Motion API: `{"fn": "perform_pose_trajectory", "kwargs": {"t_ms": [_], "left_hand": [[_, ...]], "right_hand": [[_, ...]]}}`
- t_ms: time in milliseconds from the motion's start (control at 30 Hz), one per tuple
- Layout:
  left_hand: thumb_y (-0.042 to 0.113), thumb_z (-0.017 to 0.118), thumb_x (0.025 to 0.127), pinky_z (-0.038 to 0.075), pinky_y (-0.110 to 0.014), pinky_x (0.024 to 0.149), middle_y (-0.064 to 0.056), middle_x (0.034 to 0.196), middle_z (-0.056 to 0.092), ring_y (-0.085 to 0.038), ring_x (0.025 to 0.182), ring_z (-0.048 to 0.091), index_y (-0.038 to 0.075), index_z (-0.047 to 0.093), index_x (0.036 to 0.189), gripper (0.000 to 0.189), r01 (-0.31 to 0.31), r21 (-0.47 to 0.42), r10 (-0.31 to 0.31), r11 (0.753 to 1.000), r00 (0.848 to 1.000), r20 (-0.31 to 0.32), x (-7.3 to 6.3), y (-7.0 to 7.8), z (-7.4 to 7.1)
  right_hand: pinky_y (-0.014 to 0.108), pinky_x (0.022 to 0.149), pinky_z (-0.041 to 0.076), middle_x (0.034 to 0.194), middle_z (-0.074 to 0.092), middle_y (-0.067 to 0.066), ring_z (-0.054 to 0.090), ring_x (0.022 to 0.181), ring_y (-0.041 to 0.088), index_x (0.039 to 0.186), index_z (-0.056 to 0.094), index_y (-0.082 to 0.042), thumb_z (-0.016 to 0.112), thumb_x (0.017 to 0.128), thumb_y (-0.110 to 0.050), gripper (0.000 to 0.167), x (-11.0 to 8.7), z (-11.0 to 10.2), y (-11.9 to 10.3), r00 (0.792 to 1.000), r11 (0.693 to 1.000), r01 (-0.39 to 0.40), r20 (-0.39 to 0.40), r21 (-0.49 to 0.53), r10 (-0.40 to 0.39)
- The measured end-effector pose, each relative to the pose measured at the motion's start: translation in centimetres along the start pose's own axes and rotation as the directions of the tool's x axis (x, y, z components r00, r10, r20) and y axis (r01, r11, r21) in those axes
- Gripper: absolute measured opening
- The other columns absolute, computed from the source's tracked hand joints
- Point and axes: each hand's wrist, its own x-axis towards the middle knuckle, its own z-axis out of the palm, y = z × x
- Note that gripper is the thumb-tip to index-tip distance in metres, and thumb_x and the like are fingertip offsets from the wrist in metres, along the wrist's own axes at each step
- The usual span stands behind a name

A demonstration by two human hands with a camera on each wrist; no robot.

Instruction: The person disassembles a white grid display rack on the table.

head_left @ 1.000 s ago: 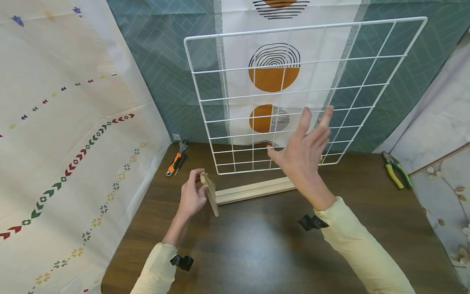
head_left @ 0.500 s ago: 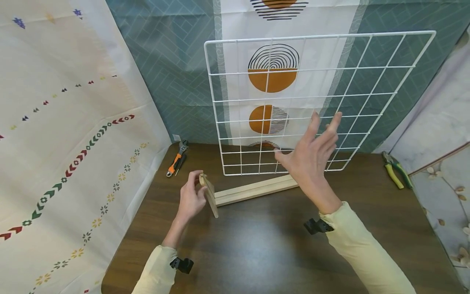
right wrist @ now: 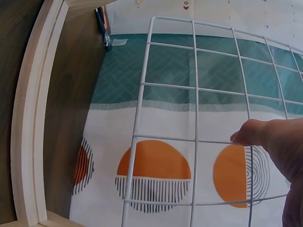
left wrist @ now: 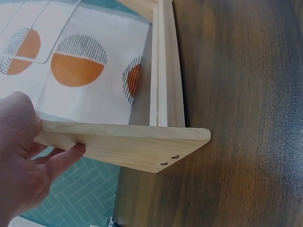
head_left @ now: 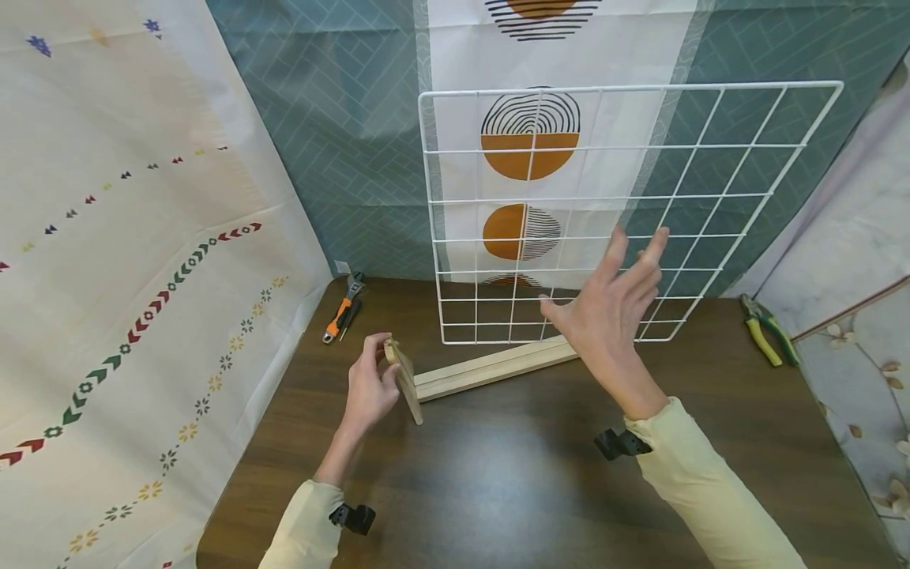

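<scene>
A white wire grid panel (head_left: 597,197) stands upright in the head view, in front of a patterned cloth. My right hand (head_left: 614,312) holds it by its lower middle, fingers spread over the wires; in the right wrist view the thumb (right wrist: 253,133) lies across one wire. Below and in front of it is a pale wooden frame, with a long grooved rail (head_left: 498,367) and an upright end board (head_left: 405,379). At that board's top, my left hand (head_left: 371,383) pinches between thumb and fingers. Two screw heads (left wrist: 169,160) show low on the board's outer face. My right hand hides the rail's far end.
An orange-handled adjustable wrench (head_left: 344,308) lies at the table's back left, with a dark slim tool (head_left: 350,318) beside it. Green-and-yellow pliers (head_left: 769,328) lie at the right edge. Cloths hang close behind and to the left of the brown table (head_left: 483,490).
The wire grid panel has shifted right and its top edge has come down and levelled. My right hand has moved slightly right and down with it. The left hand stays on the end board.
</scene>
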Motion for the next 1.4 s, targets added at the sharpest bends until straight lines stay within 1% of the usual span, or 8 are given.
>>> {"fn": "perform_pose_trajectory", "kwargs": {"t_ms": [100,267,433,633,867,1100,1400], "left_hand": [[-0.025,0.061,0.080,0.053,-0.055,0.087,-0.026,0.117,0.063,-0.045,0.112,0.062,0.000,0.046,0.130,0.057,0.019,-0.005,-0.019,1.000,1.000,0.001,-0.1,0.1,-0.1],[-0.025,0.062,0.079,0.053,-0.057,0.086,-0.026,0.117,0.063,-0.046,0.111,0.062,0.000,0.046,0.130,0.058,0.028,0.004,-0.028,1.000,1.000,-0.004,-0.3,0.1,-0.1],[-0.023,0.063,0.080,0.054,-0.054,0.086,-0.025,0.117,0.063,-0.044,0.111,0.062,0.001,0.046,0.130,0.058,0.045,0.025,-0.044,0.999,0.999,-0.013,-0.4,0.3,-0.2],[-0.022,0.064,0.080,0.054,-0.054,0.086,-0.023,0.116,0.062,-0.044,0.111,0.063,0.002,0.047,0.129,0.057,0.067,0.056,-0.065,0.996,0.997,-0.037,-0.6,0.4,-0.1],[-0.020,0.065,0.080,0.052,-0.056,0.089,-0.024,0.114,0.062,-0.044,0.111,0.063,0.002,0.048,0.129,0.057,0.071,0.069,-0.067,0.995,0.996,-0.065,-0.9,0.4,-0.1],[-0.019,0.065,0.079,0.055,-0.057,0.082,-0.025,0.115,0.062,-0.045,0.111,0.062,0.002,0.048,0.129,0.057,0.079,0.073,-0.073,0.994,0.994,-0.076,-1.0,0.6,-0.2],[-0.019,0.065,0.078,0.056,-0.054,0.080,-0.025,0.115,0.061,-0.045,0.110,0.063,0.001,0.048,0.129,0.057,0.073,0.096,-0.065,0.993,0.994,-0.083,-1.2,0.6,-0.2]], "right_hand": [[0.064,0.099,0.028,0.158,-0.007,0.028,0.023,0.128,0.050,0.153,0.013,-0.010,0.094,0.059,-0.042,0.128,-0.1,0.1,0.2,1.000,1.000,0.004,-0.006,-0.013,-0.004],[0.065,0.099,0.028,0.158,-0.007,0.028,0.023,0.128,0.051,0.152,0.014,-0.008,0.094,0.058,-0.041,0.128,-0.3,0.2,0.6,1.000,1.000,0.001,-0.003,-0.024,-0.001],[0.064,0.096,0.030,0.158,-0.008,0.027,0.023,0.126,0.052,0.151,0.014,-0.006,0.095,0.057,-0.042,0.129,-0.5,0.2,0.8,1.000,0.999,-0.019,0.006,-0.034,0.020],[0.065,0.095,0.030,0.159,-0.008,0.027,0.024,0.125,0.053,0.150,0.015,-0.005,0.096,0.056,-0.039,0.129,-0.9,0.3,1.3,1.000,0.999,-0.025,0.011,-0.034,0.025],[0.066,0.094,0.030,0.158,-0.008,0.028,0.023,0.126,0.053,0.151,0.015,-0.005,0.097,0.054,-0.035,0.130,-1.4,0.4,1.8,0.999,0.999,-0.032,0.014,-0.032,0.032],[0.068,0.096,0.028,0.159,-0.009,0.029,0.021,0.128,0.053,0.152,0.015,-0.004,0.097,0.053,-0.038,0.132,-1.7,0.5,2.2,0.998,0.998,-0.048,0.024,-0.046,0.049],[0.067,0.093,0.029,0.159,-0.009,0.028,0.023,0.124,0.054,0.152,0.014,-0.005,0.098,0.052,-0.039,0.134,-2.0,0.6,2.6,0.998,0.997,-0.056,0.022,-0.047,0.057]]}}
